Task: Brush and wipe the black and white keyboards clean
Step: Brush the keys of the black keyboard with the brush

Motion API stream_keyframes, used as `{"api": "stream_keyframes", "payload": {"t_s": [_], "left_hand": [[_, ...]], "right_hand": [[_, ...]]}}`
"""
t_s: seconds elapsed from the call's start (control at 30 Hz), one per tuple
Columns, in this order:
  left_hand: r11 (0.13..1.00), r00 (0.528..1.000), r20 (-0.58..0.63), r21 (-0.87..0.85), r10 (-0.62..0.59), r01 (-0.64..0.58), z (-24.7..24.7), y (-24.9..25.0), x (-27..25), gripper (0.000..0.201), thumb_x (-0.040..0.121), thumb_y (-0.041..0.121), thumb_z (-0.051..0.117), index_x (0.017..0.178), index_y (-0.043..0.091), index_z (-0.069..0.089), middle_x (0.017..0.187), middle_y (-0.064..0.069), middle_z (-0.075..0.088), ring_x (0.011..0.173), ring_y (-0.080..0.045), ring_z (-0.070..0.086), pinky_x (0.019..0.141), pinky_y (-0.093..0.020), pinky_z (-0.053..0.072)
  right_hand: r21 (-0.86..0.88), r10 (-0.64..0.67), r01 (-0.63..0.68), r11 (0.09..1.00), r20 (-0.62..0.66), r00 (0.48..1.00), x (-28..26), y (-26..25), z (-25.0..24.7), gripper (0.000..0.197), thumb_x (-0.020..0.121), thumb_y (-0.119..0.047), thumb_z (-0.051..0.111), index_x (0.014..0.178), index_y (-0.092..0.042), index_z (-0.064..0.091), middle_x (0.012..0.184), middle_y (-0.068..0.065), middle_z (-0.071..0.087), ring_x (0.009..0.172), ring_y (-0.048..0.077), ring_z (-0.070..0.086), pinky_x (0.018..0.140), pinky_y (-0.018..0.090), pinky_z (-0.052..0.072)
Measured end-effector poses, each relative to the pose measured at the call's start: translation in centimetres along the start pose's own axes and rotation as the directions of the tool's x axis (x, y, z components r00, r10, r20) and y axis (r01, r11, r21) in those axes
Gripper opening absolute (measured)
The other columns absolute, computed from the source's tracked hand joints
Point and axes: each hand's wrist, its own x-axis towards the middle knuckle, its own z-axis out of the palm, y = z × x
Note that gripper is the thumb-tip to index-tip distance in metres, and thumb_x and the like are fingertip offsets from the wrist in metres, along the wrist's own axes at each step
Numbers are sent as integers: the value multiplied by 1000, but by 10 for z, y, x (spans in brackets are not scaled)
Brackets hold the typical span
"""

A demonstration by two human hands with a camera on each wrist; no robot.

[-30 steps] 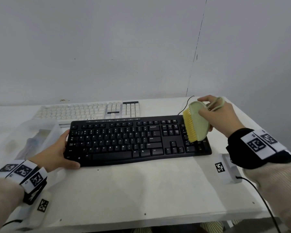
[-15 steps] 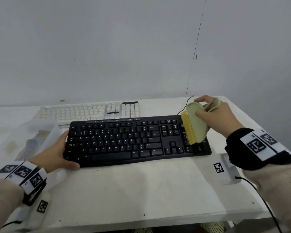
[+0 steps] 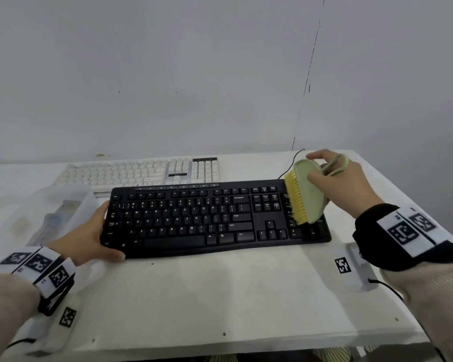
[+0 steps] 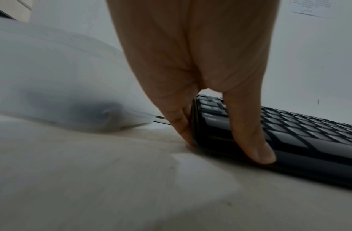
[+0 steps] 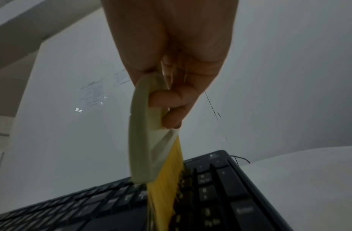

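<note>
Head view: right hand grips brush, thumb on the flat back, fingers curled round the looped handle. Yellow bristles point down-left and touch the numpad end of black keyboard. Brush is tilted, probably so the bristle tips get between keys. Right wrist view confirms it: fingers wrapped on the green body, bristles pressed into the key rows of the keyboard.

Left hand clamps the keyboard's left end, thumb along the front edge, likely bracing it so it won't slide under brush strokes. Left wrist view: thumb pressed on the front lip, fingers together against the side edge, fairly straight, tips down at the table.

White keyboard lies behind the black one, just beside it, untouched by either hand. Translucent plastic bag sits left of the left hand, contents unclear. No cloth seen.

Judgement: brushing stage on the black keyboard, at its right end; wiping and the white keyboard remain.
</note>
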Motion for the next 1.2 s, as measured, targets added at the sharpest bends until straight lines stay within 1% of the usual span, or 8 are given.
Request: {"api": "stream_keyframes", "payload": {"t_s": [0.1, 0.23, 0.37, 0.47, 0.57, 0.87, 1.07, 1.2], "left_hand": [[1000, 1000, -6, -6, 17, -17, 1, 1, 1, 121, 31, 14, 84, 125, 47, 16, 112, 13, 51, 107, -16, 53, 93, -31, 42], [1000, 1000, -3, -26, 15, -15, 0, 0, 1, 123, 23, 27, 81, 124, 50, 16, 112, 11, 53, 102, -7, 54, 85, -25, 44], [1000, 1000, -1, -26, 8, -8, -1, -1, 2, 125, 23, 27, 81, 127, 50, 15, 112, 9, 54, 106, -12, 55, 92, -31, 44], [1000, 1000, -5, -28, 7, -7, -1, -2, 1, 118, 24, 26, 83, 117, 60, 18, 113, 12, 53, 108, -15, 53, 100, -37, 41], [1000, 1000, -7, -17, 7, -7, 0, -3, 1, 120, 34, 11, 85, 124, 54, 18, 113, 12, 53, 111, -18, 53, 101, -38, 41], [998, 999, -13, -32, 44, -45, 0, -6, 4, 104, 47, -7, 80, 110, 57, 27, 112, 11, 53, 105, -13, 54, 87, -25, 43], [999, 998, -13, -7, 54, -54, -1, -7, 4, 106, 40, 5, 80, 112, 59, 25, 116, 13, 52, 110, -14, 52, 99, -33, 41], [999, 999, -1, 8, 53, -53, -2, -8, 4, 110, 35, 13, 84, 113, 60, 24, 119, 10, 52, 111, -13, 53, 96, -32, 43]], "right_hand": [[1, 28, -29, 1000, 73, 997, -11, 7, -2, 25, 83, -9, 56, 103, -23, 62, 85, 12, 62, 66, 20, 59, 45, 28, 53], [-32, 74, -69, 997, 207, 975, -18, 10, -13, 24, 81, -4, 58, 95, -22, 60, 84, 10, 64, 49, 14, 55, 40, 26, 48], [-61, 91, -78, 995, 252, 964, -10, 1, -20, 24, 81, -4, 56, 97, -21, 61, 88, 16, 65, 33, 6, 49, 41, 24, 46], [25, 9, -13, 1000, 138, 990, -2, -9, -13, 30, 82, -6, 54, 106, -24, 61, 90, 16, 65, 43, 10, 56, 41, 23, 47], [92, -52, 46, 995, 72, 996, 3, -17, 1, 38, 83, -7, 54, 116, -26, 58, 96, 16, 63, 59, 16, 60, 41, 20, 48], [-64, 29, -16, 998, 220, 975, -16, -7, 7, 20, 83, -6, 56, 98, -18, 61, 82, 8, 60, 61, 17, 57, 38, 20, 44], [38, -19, 16, 999, 90, 996, -9, -15, 4, 32, 83, -7, 54, 110, -24, 59, 89, 14, 63, 66, 18, 59, 44, 25, 50], [45, -35, 32, 998, 68, 997, -7, -15, 11, 34, 84, -8, 53, 112, -27, 57, 93, 15, 63, 69, 18, 58, 47, 24, 51]]}}
